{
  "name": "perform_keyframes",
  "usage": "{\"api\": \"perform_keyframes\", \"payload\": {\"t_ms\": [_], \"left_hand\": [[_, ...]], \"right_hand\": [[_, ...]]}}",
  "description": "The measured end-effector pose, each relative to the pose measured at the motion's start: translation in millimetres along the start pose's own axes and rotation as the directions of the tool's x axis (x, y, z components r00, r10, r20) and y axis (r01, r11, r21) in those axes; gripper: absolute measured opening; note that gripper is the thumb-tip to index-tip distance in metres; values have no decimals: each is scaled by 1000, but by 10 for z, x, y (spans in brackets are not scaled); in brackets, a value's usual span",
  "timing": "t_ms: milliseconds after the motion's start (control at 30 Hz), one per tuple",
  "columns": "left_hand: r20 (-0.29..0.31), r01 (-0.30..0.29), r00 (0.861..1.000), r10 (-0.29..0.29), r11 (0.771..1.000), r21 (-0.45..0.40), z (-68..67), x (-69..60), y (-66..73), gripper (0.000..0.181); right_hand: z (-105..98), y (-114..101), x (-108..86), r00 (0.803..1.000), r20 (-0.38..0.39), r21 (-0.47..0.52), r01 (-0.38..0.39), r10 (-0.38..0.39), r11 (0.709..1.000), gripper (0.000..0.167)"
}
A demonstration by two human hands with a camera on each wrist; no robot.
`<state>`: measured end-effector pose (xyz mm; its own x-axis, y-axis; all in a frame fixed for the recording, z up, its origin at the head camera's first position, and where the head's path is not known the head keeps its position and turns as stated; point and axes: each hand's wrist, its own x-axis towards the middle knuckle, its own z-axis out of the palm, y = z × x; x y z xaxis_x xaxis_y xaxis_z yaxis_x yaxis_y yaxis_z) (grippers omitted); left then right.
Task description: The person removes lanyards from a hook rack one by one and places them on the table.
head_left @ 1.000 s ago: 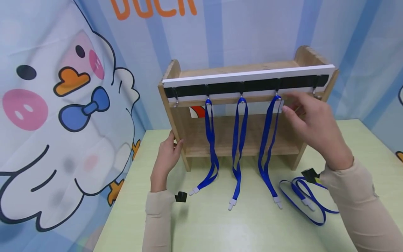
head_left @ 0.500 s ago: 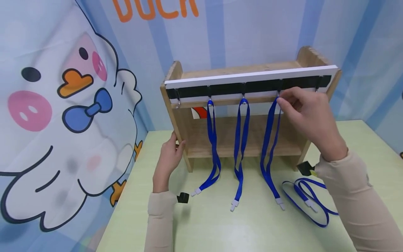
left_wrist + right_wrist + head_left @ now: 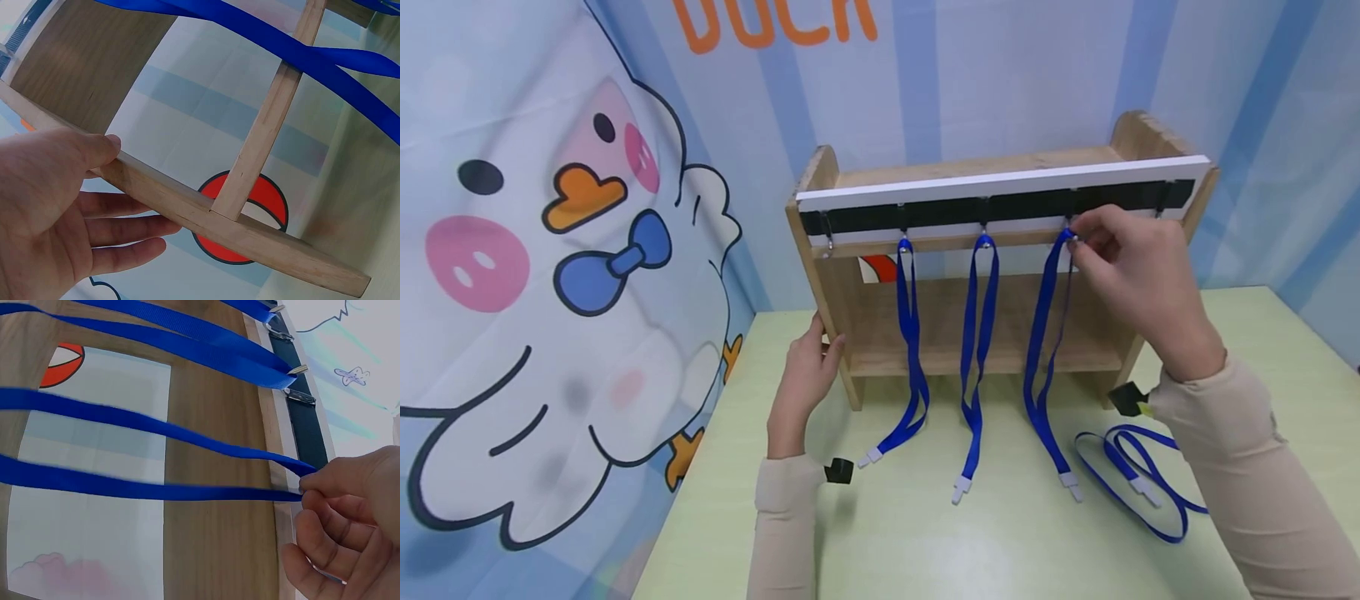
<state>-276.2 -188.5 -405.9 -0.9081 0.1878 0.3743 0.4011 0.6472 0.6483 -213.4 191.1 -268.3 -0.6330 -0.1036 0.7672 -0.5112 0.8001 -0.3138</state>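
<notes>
Head view: right hand (image 3: 1138,275) pinches the rightmost hanging lanyard (image 3: 1039,333) near its top, a gap separating it from the middle lanyard (image 3: 970,308); left hand (image 3: 805,371) grips the rack (image 3: 938,325) by its left edge.

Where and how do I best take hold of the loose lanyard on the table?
I'd pinch the loose lanyard just behind its white clip, coming from above. It lies in slack loops on the table, and that end sits in the gap between strands, so it should be easy to pick out. The right hand pinches a hanging lanyard near its top, so free it first.
</notes>
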Motion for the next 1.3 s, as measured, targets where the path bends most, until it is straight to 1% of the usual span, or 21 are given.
{"api": "perform_keyframes", "payload": {"t_ms": [133,300,433,533,633,767,967,1167,1300], "left_hand": [[2,1,1000,-1,1000,-8,11,4,2,46],[-5,8,1000,-8,1000,-11,-2,6,7,46],[-1,8,1000,-8,1000,-9,16,8,7,46],[1,9,1000,-9,1000,-10,24,9,-6,46],[4,11,1000,-11,1000,-8,22,6,-12,46],[0,8,1000,-8,1000,-7,7,5,-2,47],[-6,0,1000,0,1000,-8,-6,14,-1,45],[-17,2,1000,-2,1000,-7,11,4,-25,44],[-22,-9,1000,9,1000,-8,14,9,-22,44]], "right_hand": [[6,9,-12,1000,-27,-26,6,-7,1000,8],[-31,-29,-71,996,-81,24,30,-28,999,9],[-109,-71,-150,993,-110,29,50,-47,998,10],[-161,-90,-204,993,-104,20,52,-50,998,8],[-204,-98,-269,996,-86,16,39,-37,999,7],[-246,-95,-364,997,-75,15,33,-32,999,8],[-301,-104,-495,994,-96,23,45,-42,999,10],[-350,-116,-645,995,-101,20,20,-18,1000,15],[-375,-104,-749,994,-110,27,2,1,1000,18]]}}
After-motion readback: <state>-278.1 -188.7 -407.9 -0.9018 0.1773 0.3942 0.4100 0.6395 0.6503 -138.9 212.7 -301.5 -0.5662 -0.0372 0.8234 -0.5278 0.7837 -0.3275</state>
